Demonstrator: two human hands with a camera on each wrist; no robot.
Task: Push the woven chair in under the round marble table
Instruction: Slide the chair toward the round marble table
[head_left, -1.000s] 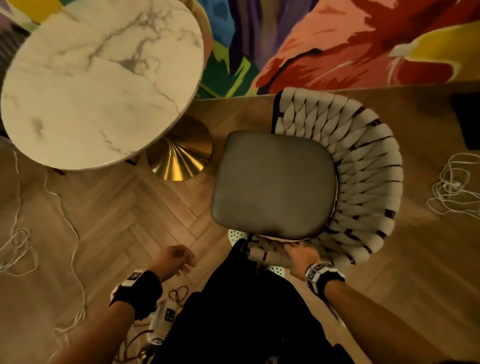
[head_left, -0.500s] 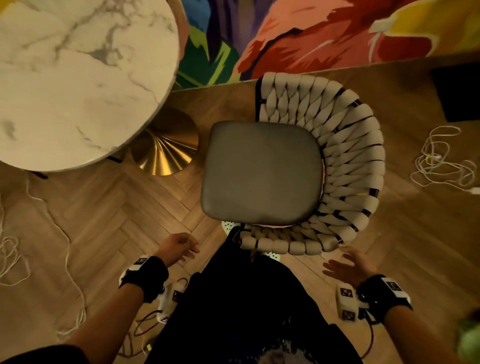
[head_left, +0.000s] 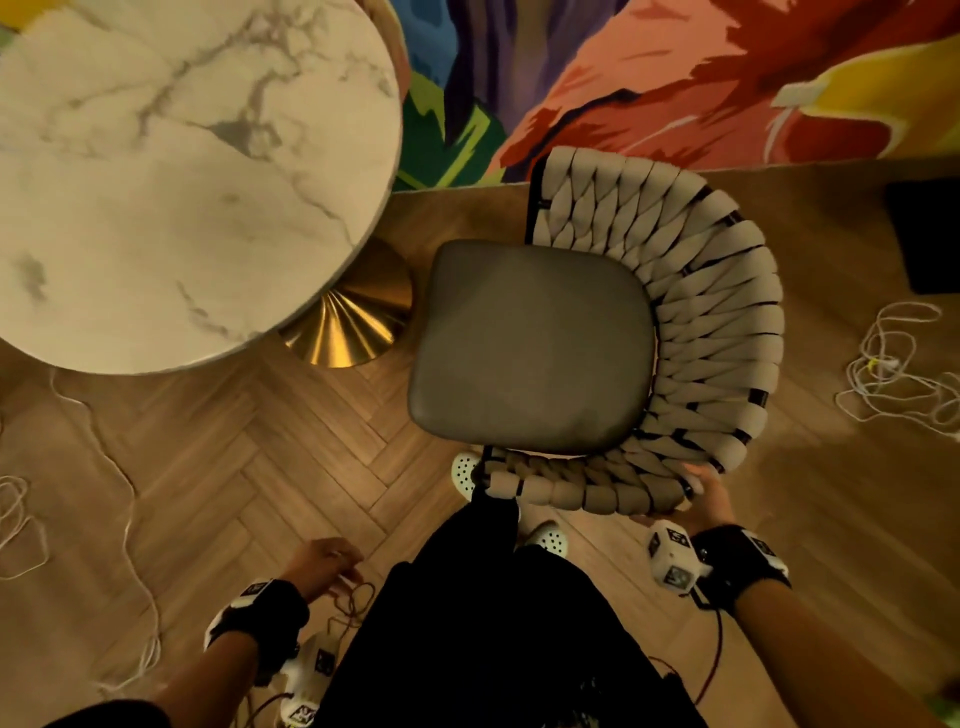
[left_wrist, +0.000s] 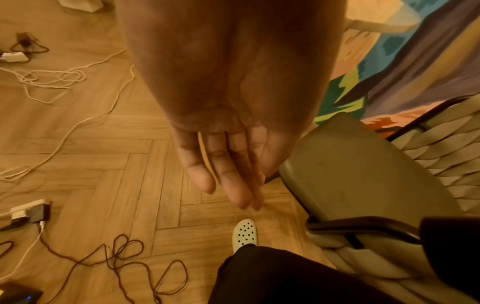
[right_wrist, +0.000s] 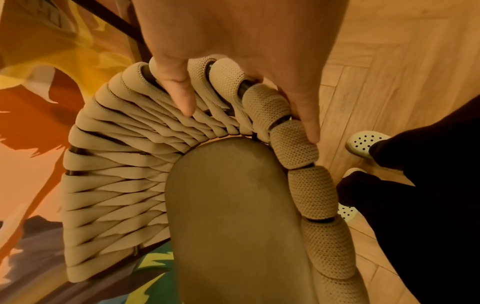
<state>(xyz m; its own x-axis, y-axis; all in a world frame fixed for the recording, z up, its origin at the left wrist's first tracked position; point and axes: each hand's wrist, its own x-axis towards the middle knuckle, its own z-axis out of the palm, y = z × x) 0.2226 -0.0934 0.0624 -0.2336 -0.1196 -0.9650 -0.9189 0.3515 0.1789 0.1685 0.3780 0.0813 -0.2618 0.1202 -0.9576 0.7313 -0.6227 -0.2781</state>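
Note:
The woven chair (head_left: 717, 332), with beige woven straps and a grey cushion (head_left: 530, 348), stands right of the round marble table (head_left: 171, 171), its seat outside the tabletop. The cushion's left edge is near the table's gold base (head_left: 353, 327). My right hand (head_left: 691, 499) grips the chair's woven rim at its near right corner. In the right wrist view the thumb lies on the inner weave and the fingers run along the outside of the rim (right_wrist: 293, 144). My left hand (head_left: 324, 564) hangs loose left of my legs and holds nothing; its fingers (left_wrist: 228, 174) are relaxed above the floor.
White cables lie coiled on the herringbone wood floor at the left (head_left: 15, 519) and the right (head_left: 893, 374). A colourful rug (head_left: 675, 78) runs behind the chair. A dark flat object (head_left: 930, 234) lies at far right. My white perforated shoes (head_left: 465, 470) stand against the chair.
My right hand left the rim near my legs, swung out to the right, and now grips the rim further right. The left hand has barely moved.

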